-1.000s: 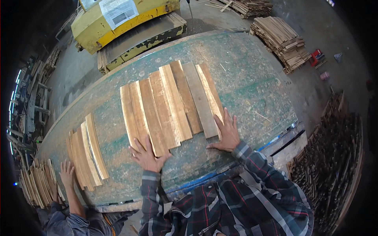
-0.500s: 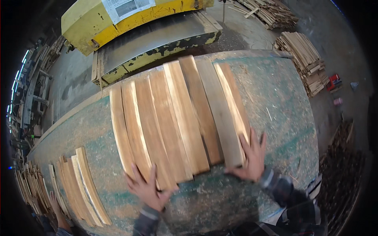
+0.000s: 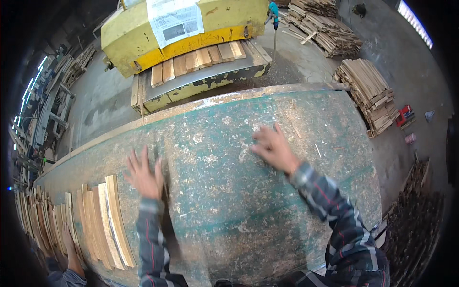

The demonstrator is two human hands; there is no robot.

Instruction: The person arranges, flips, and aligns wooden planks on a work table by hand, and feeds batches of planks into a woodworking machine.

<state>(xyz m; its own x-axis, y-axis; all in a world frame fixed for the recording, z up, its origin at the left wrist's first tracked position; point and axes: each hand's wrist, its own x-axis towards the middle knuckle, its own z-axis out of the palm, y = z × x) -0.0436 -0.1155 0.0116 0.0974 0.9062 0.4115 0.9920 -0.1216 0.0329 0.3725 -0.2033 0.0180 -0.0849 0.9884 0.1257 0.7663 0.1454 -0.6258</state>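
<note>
Side by side, several wooden boards (image 3: 191,61) lie on the metal bed (image 3: 210,71) of a yellow machine (image 3: 191,28), their far ends hidden under its housing. My left hand (image 3: 145,174) is over the left-middle of the worn green table (image 3: 224,191), fingers spread and holding nothing. Farther right, my right hand (image 3: 275,150) hovers above the table, slightly blurred, its fingers loosely bent and apart with nothing in them. Neither hand touches a board. Nearest to my left hand is a group of boards (image 3: 107,225) on the table's left part.
Another person's hand (image 3: 70,241) rests by more wood strips (image 3: 43,215) at the far left. Stacks of boards (image 3: 370,93) stand on the floor beyond the table's right end. Dark bundled sticks (image 3: 413,229) are at the lower right. A teal air gun (image 3: 273,12) hangs beside the machine.
The row of boards has gone from the table onto the machine's bed, partly under its housing. Both my hands have come off the boards and are farther forward over the table.
</note>
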